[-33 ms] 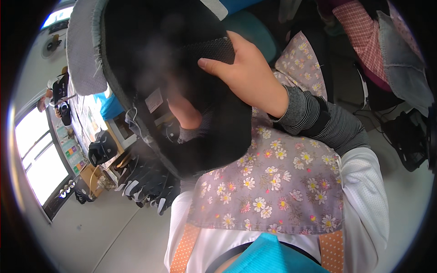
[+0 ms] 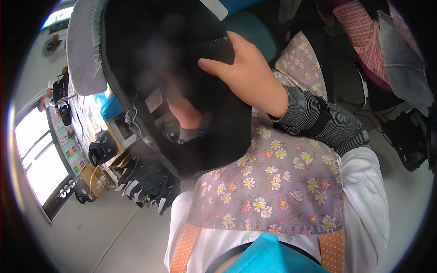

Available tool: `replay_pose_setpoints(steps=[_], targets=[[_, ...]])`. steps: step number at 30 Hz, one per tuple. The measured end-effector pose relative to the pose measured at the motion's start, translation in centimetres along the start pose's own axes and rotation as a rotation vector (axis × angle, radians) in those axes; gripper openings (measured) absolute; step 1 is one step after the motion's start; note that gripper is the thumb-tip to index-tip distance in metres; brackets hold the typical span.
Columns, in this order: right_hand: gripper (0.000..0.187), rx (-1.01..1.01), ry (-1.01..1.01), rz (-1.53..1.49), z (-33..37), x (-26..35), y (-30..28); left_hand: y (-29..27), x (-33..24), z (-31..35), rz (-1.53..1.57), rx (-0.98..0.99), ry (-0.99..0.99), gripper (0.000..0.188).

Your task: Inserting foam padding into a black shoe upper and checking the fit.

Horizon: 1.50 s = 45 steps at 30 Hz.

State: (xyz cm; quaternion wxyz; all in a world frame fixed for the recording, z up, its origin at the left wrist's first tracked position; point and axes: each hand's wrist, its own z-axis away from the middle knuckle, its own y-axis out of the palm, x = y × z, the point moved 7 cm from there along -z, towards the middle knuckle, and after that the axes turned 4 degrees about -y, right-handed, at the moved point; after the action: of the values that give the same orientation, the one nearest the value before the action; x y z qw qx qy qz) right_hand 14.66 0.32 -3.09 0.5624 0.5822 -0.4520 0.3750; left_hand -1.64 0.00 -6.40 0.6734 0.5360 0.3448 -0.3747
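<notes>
A large black fabric piece (image 2: 214,157), close in front of me, has a mesh band, a small pale label and an opening low in it. Grey fabric with a frayed edge (image 2: 84,54) runs along its left side. My right hand (image 2: 250,73) grips its right edge, thumb on the near face and the other fingers hidden behind it. Through the opening I see part of my left hand (image 2: 184,111) with a striped cuff. Its fingers are lost in the dark, blurred area, so its grip does not show.
Several black pieces with pale ends (image 2: 148,184) lie in a pile at the left. Beyond stands a table (image 2: 82,123) with a blue bag (image 2: 108,107) and a black item. A person (image 2: 59,98) is at its far end. Another person's checked sleeve (image 2: 359,25) shows upper right.
</notes>
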Motion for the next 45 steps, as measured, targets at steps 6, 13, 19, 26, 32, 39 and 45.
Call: replay_pose_setpoints(steps=[6, 13, 19, 26, 32, 39, 45], targets=[[0.038, -0.019, 0.062, 0.015, 0.1, -0.1, -0.4, -1.4, -0.2, 0.3, -0.023, 0.062, -0.092, 0.037], [0.036, -0.036, -0.034, 0.035, 0.5, -1.0, 0.4, -2.6, -0.3, -0.5, -0.161, -0.034, -0.282, 0.025], [0.037, -0.044, -0.111, 0.065, 0.3, -0.3, 0.3, -0.5, 0.7, -0.1, 0.047, 0.048, -0.465, 0.033], [0.042, -0.003, -0.22, 0.196, -0.3, 1.1, 0.0, -1.2, 0.1, -0.9, -0.067, -0.001, -0.254, 0.037], [0.04, -0.141, -0.241, 0.225, -1.4, 1.6, -1.2, -0.2, 0.8, -0.4, -0.032, 0.044, -0.343, 0.037], [0.034, -0.169, -0.077, 0.248, -2.5, -1.1, -2.1, 1.1, 1.2, 0.4, 0.018, 0.116, -0.451, 0.037], [0.035, -0.246, -0.08, -0.026, -2.0, -1.1, -2.2, -0.4, 0.8, -0.9, -0.11, 0.055, -0.274, 0.036]])
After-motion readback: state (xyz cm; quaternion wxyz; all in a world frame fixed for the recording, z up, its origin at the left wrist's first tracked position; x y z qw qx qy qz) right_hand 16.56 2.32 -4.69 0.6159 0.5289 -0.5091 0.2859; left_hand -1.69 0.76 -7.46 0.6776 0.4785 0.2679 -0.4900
